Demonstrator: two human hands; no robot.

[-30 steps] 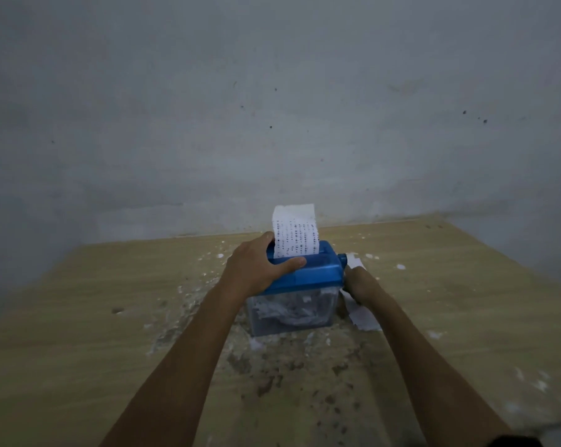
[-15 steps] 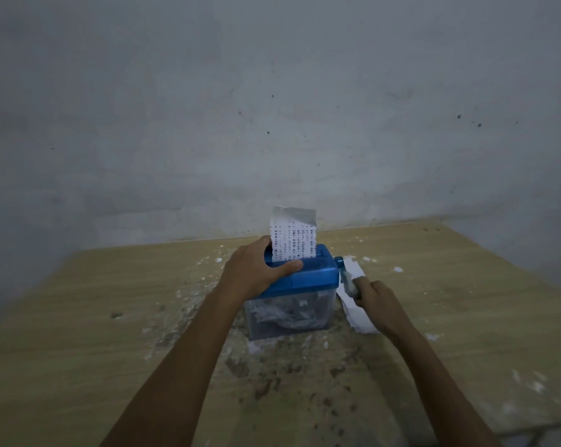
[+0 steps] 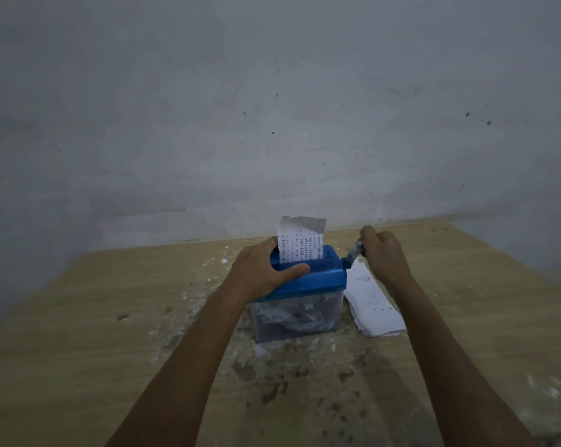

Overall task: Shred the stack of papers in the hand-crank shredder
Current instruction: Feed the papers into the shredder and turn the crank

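Note:
A small shredder (image 3: 321, 279) with a blue top and a clear bin of shreds stands mid-table. A printed paper strip (image 3: 300, 241) sticks upright out of its slot. My left hand (image 3: 263, 274) grips the blue top from the left, thumb across the front. My right hand (image 3: 384, 253) is curled around the crank handle (image 3: 356, 250), now raised above the shredder's right end. A stack of white printed papers (image 3: 374, 301) lies flat on the table just right of the shredder.
The wooden table (image 3: 111, 333) meets a grey wall at the back. White paper scraps and dark specks litter the surface around and in front of the shredder. The table's right edge runs near the frame's right side.
My right hand has swung the crank from low beside the bin, toward me, then up to the top. The paper strip sits slightly lower. The left hand stays put.

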